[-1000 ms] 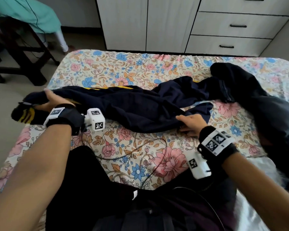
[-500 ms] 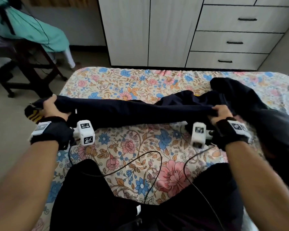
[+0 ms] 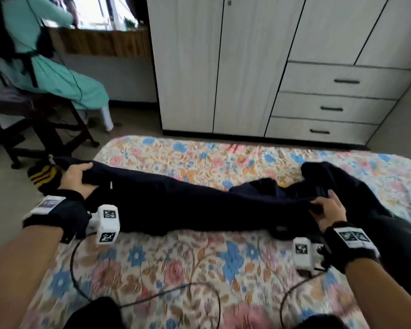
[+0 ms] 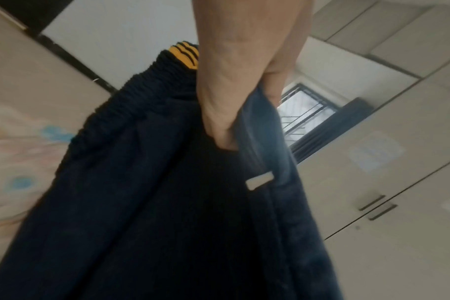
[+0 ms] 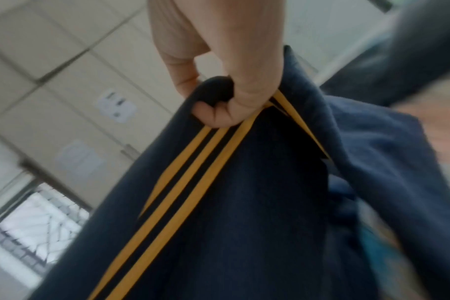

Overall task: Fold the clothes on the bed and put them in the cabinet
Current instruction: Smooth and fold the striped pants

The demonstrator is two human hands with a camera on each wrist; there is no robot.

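Navy track pants (image 3: 188,205) stretch left to right across the floral bed (image 3: 199,262), ribbed striped waistband (image 3: 44,175) at my left, legs toward my right. A second dark garment (image 3: 365,198) is heaped at the right end, touching them. White cabinet (image 3: 223,67) stands beyond the bed, chair (image 3: 33,119) at far left. My left hand (image 3: 77,179) grips the fabric beside the waistband; my right hand (image 3: 328,210) pinches a fold at the yellow stripes (image 5: 193,162).

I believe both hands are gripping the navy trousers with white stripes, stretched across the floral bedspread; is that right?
Not quite: the stripes are yellow, as the right wrist view shows. Otherwise yes: the left hand and right hand grip the navy trousers, stretched across the floral bedspread.
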